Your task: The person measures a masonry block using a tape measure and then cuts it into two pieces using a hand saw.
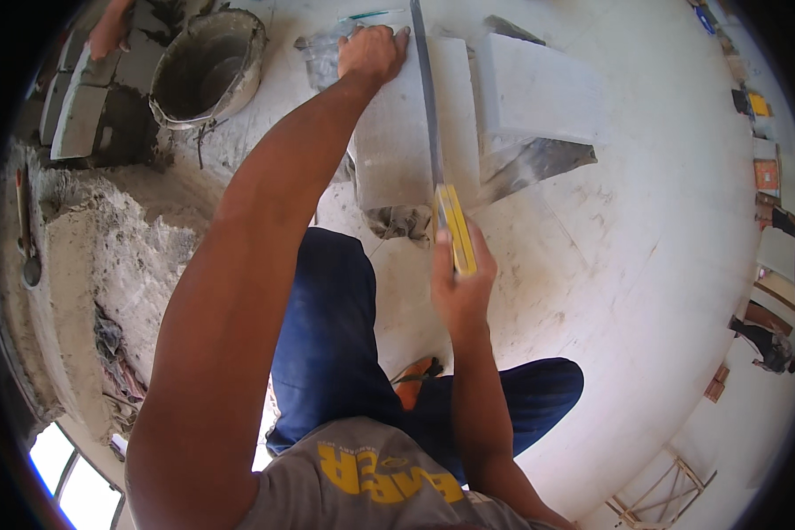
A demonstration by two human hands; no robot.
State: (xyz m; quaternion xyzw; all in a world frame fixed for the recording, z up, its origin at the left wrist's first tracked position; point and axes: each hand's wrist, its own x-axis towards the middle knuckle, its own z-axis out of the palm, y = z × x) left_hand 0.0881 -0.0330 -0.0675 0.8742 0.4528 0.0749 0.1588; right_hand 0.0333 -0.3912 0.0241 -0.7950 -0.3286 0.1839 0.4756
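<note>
Grey shirt (362, 477) and the bare left arm sit nearest, from 6 to 8 o'clock. Right hand (465, 278), just below centre toward 5 o'clock, is closed around the yellow handle (455, 231) of a saw; its dark blade (427, 97) runs up to 12 o'clock, lengthwise over a pale block (389, 141). Left hand (373, 55) rests on the block's far end, left of the blade; cannot tell how its fingers are set. Second block (543, 93) at 1 o'clock; mortar-smeared bucket (249, 79) between 10 and 11.
</note>
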